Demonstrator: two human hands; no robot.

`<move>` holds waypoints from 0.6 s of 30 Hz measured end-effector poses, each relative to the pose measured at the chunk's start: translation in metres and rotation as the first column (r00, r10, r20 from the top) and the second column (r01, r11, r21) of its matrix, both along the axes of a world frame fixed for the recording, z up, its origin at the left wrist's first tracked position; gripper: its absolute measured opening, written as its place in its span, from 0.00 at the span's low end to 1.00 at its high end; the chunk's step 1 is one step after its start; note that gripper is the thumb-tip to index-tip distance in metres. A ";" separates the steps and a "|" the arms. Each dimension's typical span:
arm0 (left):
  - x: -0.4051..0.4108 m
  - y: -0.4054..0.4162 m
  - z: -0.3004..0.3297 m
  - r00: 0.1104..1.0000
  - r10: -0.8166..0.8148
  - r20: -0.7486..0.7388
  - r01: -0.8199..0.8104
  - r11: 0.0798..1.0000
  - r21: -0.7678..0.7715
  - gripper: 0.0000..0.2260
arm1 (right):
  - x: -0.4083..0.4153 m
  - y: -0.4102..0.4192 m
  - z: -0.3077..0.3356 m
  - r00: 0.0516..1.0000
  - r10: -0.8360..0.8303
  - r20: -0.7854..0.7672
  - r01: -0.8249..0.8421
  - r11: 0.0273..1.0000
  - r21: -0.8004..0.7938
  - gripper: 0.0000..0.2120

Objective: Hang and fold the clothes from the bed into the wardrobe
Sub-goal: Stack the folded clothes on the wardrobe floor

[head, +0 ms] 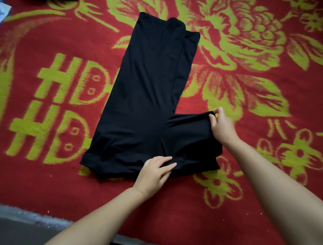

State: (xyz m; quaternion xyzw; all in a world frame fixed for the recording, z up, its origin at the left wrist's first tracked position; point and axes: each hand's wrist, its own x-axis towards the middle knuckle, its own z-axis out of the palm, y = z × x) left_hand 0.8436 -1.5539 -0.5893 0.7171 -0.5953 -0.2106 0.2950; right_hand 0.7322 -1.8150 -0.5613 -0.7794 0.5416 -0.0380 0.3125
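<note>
A black garment (146,98) lies flat on the red and green patterned bed cover (244,52), stretching from near me to the far middle. Its near end is wide and a flap sticks out to the right. My left hand (155,172) rests on the near edge of the cloth with straight fingers pressing it down. My right hand (221,125) pinches the far right corner of the flap between thumb and fingers, lifting that corner slightly.
The bed's near edge (35,218) runs along the bottom left, with dark floor below it. A pale object (4,10) shows at the top left corner. A dark item (57,2) lies at the top edge.
</note>
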 end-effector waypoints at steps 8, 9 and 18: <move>-0.002 0.002 -0.019 0.977 -0.202 0.064 0.185 0.960 0.212 0.20 | -0.024 0.027 -0.032 0.960 -0.185 -0.211 0.176 0.982 -0.065 0.17; -0.001 0.004 -0.022 0.967 -0.246 0.064 0.219 0.933 0.285 0.24 | -0.026 0.036 -0.034 0.959 -0.210 -0.190 0.200 0.977 -0.070 0.19; 0.074 0.042 -0.018 0.863 -0.294 0.412 0.056 0.865 0.499 0.34 | -0.030 0.055 -0.009 0.954 -0.296 -0.051 0.294 0.883 0.366 0.11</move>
